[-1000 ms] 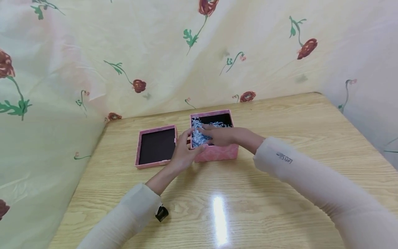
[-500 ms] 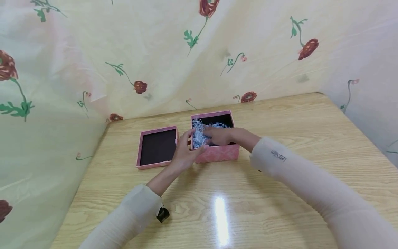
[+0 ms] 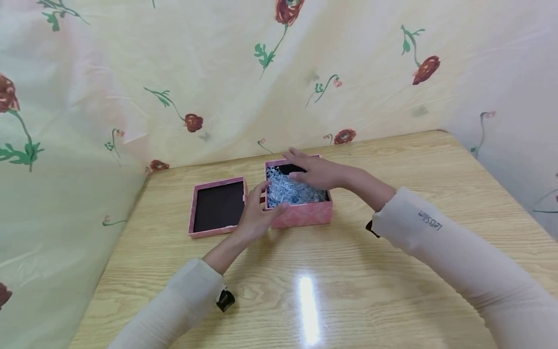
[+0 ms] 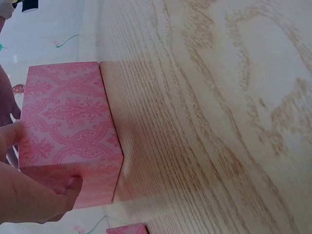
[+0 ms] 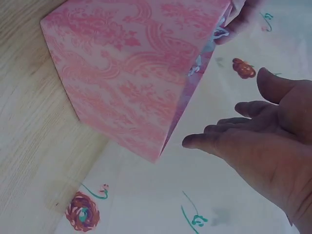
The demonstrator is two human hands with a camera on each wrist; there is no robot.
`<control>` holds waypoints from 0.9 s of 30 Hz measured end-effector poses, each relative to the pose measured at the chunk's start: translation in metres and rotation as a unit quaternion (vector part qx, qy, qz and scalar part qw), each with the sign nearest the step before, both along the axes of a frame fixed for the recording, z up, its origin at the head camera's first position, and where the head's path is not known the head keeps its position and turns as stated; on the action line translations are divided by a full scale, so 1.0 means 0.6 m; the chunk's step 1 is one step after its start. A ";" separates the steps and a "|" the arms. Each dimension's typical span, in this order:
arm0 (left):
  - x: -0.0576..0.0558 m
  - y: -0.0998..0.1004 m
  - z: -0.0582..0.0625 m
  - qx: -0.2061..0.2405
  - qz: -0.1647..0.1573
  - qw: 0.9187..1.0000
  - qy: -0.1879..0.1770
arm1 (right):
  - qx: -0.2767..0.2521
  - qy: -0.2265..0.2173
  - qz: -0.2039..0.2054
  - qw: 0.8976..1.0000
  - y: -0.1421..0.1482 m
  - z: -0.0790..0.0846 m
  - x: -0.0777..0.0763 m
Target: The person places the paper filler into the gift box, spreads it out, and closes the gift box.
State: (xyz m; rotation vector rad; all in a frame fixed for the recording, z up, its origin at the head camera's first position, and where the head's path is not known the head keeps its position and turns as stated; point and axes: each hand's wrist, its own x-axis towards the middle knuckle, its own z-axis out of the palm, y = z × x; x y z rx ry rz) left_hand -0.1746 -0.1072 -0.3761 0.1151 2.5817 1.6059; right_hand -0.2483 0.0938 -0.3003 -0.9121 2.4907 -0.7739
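A pink patterned box [image 3: 302, 215] stands without its cover at the back of the table, dark inside. Light blue shredded paper [image 3: 289, 192] fills its front part, while a dark strip shows at the back. My left hand [image 3: 256, 213] holds the box at its front left corner, thumb on the front and fingers at the left side; the left wrist view shows these fingers against the patterned wall. Above the box, my right hand [image 3: 320, 172] hovers with fingers extended and holds nothing. In the right wrist view the right hand [image 5: 263, 129] is apart from the box.
To the left of the box lies its pink lid [image 3: 218, 206], dark inside facing up. A wooden table [image 3: 370, 291] carries both. A floral sheet [image 3: 218, 58] hangs behind the table and along its sides.
My right hand has lifted out of the shredded paper and moved up and back over the box, its fingers spreading. More of the blue paper shows now. The left hand has kept its place.
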 end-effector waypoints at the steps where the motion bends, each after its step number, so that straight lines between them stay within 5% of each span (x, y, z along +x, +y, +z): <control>1: 0.000 0.000 0.000 0.000 0.000 1.000 0.000 | -0.004 0.000 -0.002 1.000 0.000 0.002 0.003; 16: 0.001 -0.012 0.010 0.018 -0.006 1.000 -0.001 | -0.016 0.036 -0.032 0.999 -0.005 0.007 0.019; 27: 0.008 -0.057 0.030 0.004 0.033 0.999 -0.010 | -0.035 0.031 -0.055 0.997 -0.017 0.005 0.023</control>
